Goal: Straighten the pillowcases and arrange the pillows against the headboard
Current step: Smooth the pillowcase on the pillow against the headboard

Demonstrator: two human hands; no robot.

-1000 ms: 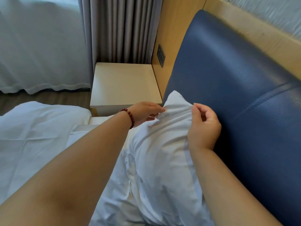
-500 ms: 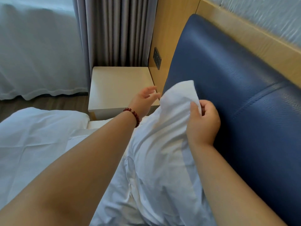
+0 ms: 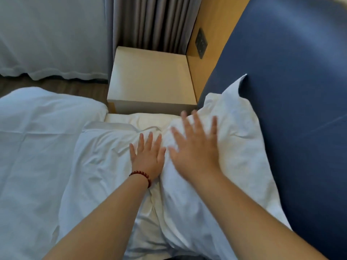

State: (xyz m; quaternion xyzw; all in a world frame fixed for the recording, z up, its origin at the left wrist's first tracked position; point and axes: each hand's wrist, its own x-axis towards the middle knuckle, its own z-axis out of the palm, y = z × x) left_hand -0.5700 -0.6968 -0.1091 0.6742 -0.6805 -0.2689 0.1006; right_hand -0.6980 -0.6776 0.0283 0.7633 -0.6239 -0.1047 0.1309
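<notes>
A white pillow (image 3: 238, 132) in a creased pillowcase leans against the blue padded headboard (image 3: 293, 94), its far corner sticking up. My right hand (image 3: 195, 145) lies flat and blurred on the pillow's front face, fingers spread, holding nothing. My left hand (image 3: 148, 154), with a red bead bracelet at the wrist, presses flat on the white bedding just left of the pillow, fingers apart. A fold of white cloth (image 3: 105, 139) lies left of that hand; whether it is a second pillow I cannot tell.
A beige nightstand (image 3: 150, 81) stands beyond the bed's corner, beside a wooden panel with a dark switch plate (image 3: 201, 43). Grey curtains (image 3: 150, 21) hang behind it. A white duvet (image 3: 37, 137) covers the bed at left, with wood floor beyond.
My right hand has let go of the pillow's top corner and now lies flat on it. My left hand has dropped to the bedding. The pillow has settled lower against the headboard.
</notes>
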